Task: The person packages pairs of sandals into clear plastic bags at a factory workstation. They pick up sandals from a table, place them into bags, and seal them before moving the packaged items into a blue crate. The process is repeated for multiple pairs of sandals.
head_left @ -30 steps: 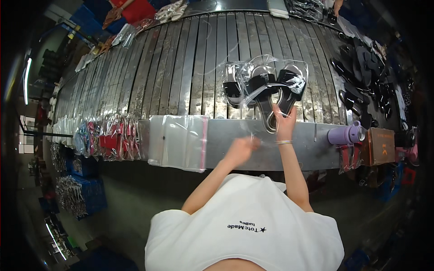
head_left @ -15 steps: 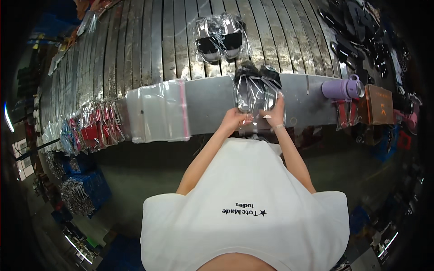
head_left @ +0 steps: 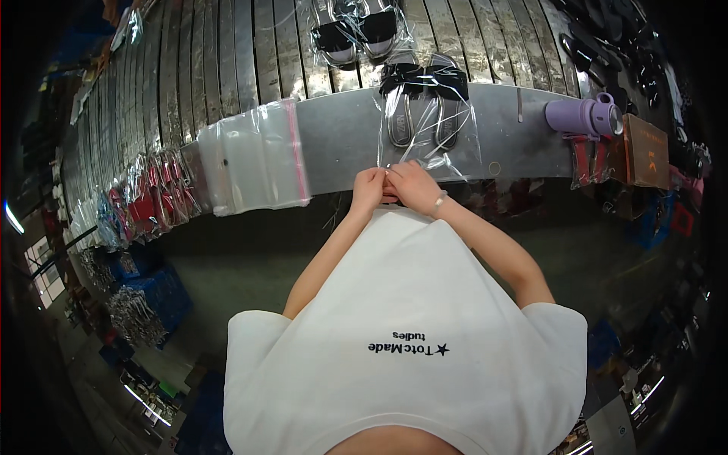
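Observation:
A pair of black slide sandals lies inside a clear plastic bag on the grey ledge, toes pointing away from me. My left hand pinches the bag's near left corner. Right beside it, my right hand is closed at the same edge, its fingertips touching the left hand's. Farther off, on the slatted conveyor, a second pair of bagged black sandals is cut by the top of the picture. To the left of my hands lies a stack of empty clear bags with a pink strip along one side.
A purple bottle lies on its side at the right, near red packets and an orange-brown box. Several bagged red items line the ledge's left end. Dark sandals are heaped at the far right. Blue crates stand below left.
My right hand has moved left from the bag's right side to meet the left hand. The bagged sandals now lie flatter on the ledge. My view has shifted slightly, lowering it toward me.

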Demonstrator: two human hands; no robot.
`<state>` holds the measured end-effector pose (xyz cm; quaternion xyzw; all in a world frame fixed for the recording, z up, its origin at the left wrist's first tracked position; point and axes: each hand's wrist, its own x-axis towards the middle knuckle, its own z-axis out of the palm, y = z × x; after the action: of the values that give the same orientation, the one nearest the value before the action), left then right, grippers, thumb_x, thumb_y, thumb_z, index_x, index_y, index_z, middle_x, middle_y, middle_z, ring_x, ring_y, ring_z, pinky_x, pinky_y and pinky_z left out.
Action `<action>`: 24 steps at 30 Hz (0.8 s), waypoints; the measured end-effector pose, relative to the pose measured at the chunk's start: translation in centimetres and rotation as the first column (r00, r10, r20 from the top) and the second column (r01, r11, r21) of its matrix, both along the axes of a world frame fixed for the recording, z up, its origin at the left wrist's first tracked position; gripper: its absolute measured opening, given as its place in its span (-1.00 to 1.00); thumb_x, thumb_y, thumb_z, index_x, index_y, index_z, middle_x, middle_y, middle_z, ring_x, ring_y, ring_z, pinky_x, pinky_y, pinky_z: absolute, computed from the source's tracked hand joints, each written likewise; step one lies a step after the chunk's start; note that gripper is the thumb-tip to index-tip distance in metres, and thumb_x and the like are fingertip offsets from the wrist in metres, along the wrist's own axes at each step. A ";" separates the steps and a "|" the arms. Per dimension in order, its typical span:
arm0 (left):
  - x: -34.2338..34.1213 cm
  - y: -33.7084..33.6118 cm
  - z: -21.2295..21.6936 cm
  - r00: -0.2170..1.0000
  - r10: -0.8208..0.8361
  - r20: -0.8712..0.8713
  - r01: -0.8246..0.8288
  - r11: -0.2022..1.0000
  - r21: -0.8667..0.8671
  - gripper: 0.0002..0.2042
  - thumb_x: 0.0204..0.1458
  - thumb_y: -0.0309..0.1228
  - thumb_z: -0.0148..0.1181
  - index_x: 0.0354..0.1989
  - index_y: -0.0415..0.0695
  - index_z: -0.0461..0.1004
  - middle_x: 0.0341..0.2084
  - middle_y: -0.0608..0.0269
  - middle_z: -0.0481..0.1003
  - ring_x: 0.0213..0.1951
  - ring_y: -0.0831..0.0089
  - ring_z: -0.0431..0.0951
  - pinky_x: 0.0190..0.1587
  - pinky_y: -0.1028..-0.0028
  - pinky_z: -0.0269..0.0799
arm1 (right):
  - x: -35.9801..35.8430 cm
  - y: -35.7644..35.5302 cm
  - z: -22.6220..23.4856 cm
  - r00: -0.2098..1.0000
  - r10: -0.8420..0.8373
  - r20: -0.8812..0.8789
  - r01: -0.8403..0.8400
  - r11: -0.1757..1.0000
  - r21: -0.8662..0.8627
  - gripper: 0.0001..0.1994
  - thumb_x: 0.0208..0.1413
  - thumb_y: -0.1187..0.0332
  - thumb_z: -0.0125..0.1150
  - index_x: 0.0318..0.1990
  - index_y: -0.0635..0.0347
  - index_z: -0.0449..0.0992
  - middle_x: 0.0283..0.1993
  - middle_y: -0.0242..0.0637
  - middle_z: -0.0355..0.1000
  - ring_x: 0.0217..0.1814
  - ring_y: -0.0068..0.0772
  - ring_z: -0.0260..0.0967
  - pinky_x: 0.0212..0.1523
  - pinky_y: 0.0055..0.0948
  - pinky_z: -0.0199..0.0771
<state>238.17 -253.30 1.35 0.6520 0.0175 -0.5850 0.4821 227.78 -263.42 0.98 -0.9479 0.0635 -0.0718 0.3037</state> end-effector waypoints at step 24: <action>6.3 -4.4 -2.6 0.992 -0.096 -0.084 0.090 0.993 -0.070 -0.85 0.09 -0.46 -0.07 -0.48 -0.24 0.35 -0.68 0.19 0.44 -0.66 0.44 0.47 -0.54 0.51 0.42 | -5.1 -9.9 -1.7 0.574 -0.470 -0.671 0.546 -0.391 0.741 -0.81 0.11 0.31 0.06 -0.41 0.26 0.43 -0.67 -0.47 0.29 -0.65 -0.65 0.22 -0.59 -0.63 0.23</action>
<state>244.51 -257.65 -1.22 0.6097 -0.0113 -0.6350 0.4743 222.64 -273.28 -0.74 -0.2841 0.5299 -0.1093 0.7916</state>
